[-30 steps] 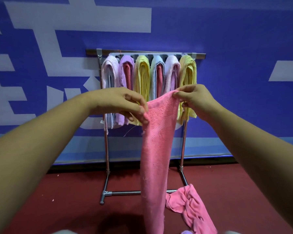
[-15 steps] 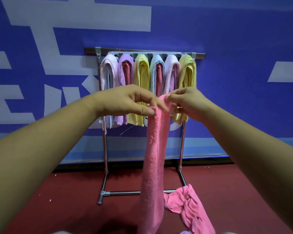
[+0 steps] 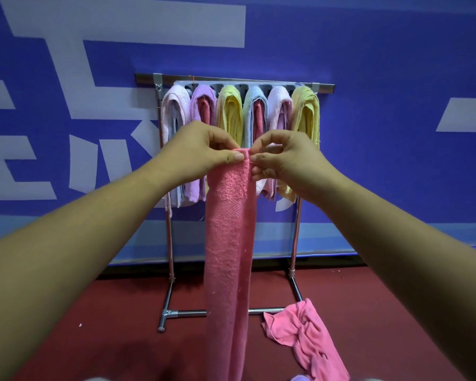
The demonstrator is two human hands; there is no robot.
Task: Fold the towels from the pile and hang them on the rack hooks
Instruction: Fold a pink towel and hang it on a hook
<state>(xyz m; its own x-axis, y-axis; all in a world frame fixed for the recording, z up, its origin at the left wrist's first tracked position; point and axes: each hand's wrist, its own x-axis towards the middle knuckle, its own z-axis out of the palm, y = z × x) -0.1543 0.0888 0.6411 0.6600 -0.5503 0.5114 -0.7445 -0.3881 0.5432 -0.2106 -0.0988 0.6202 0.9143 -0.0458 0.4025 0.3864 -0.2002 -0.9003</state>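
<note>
A long pink towel (image 3: 230, 243) hangs straight down in front of me, folded lengthwise into a narrow strip. My left hand (image 3: 201, 152) and my right hand (image 3: 283, 158) both pinch its top edge, fingertips almost touching. Behind them stands a metal rack (image 3: 324, 88) with several folded towels on its hooks: white, purple, yellow, blue, pale pink and yellow (image 3: 307, 114). A crumpled pink towel (image 3: 302, 334) lies on the floor at the rack's right foot.
The rack's steel legs and base bar (image 3: 187, 313) rest on dark red floor (image 3: 107, 325) against a blue wall with white shapes. A bit of purple cloth (image 3: 300, 378) shows at the bottom edge.
My hands have come together, bringing the two top corners of the pink towel against each other. The towel has narrowed from a spread sheet into a folded strip.
</note>
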